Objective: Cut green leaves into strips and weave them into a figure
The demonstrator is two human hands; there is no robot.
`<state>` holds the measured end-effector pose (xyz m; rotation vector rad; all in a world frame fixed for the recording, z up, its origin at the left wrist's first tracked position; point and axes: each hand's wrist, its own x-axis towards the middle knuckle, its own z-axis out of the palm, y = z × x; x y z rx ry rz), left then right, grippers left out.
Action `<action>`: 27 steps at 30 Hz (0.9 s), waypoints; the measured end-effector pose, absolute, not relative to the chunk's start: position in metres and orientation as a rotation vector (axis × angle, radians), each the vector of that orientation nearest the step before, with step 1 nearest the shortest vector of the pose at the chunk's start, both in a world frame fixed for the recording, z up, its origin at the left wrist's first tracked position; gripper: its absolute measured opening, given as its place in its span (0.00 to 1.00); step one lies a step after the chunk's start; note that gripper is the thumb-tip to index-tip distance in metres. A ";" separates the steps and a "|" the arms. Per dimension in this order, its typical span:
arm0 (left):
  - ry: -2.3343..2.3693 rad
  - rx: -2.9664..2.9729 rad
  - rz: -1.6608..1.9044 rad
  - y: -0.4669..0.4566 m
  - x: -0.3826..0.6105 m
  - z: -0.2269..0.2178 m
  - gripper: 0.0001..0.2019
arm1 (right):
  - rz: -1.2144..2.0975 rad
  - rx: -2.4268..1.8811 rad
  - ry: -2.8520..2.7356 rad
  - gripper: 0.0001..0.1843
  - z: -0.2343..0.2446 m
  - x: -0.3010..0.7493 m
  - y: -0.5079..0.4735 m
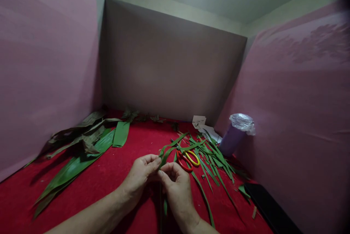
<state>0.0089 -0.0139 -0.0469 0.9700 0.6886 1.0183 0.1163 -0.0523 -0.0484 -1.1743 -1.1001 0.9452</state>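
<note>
Both hands meet low in the middle of the head view, above a red cloth. My left hand (142, 172) pinches a green leaf strip (165, 159) between thumb and fingers. Close beside it, my right hand (176, 183) is closed on the same bundle of strips, thumb against fingertips. Loose strip ends arch away to the upper right, and others hang below the hands. How the strips are folded or knotted between the fingers is hidden. Just past my right hand lie scissors (186, 161) with one red and one yellow handle loop.
Cut leaf strips (213, 157) are scattered at right, near a purple bin (232, 140) lined with clear plastic. Whole green leaves (79, 164) and dried leaves (90, 135) lie at left. White papers (210, 132) rest at the back; a black flat object (269, 205) sits at front right.
</note>
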 end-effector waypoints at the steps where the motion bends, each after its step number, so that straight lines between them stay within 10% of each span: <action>1: 0.680 0.973 1.013 -0.015 0.009 -0.046 0.13 | 0.949 -1.168 -1.096 0.04 -0.048 0.117 -0.053; 27: 0.648 0.984 1.002 -0.023 0.008 -0.027 0.07 | 1.003 -1.056 -1.038 0.07 -0.043 0.119 -0.056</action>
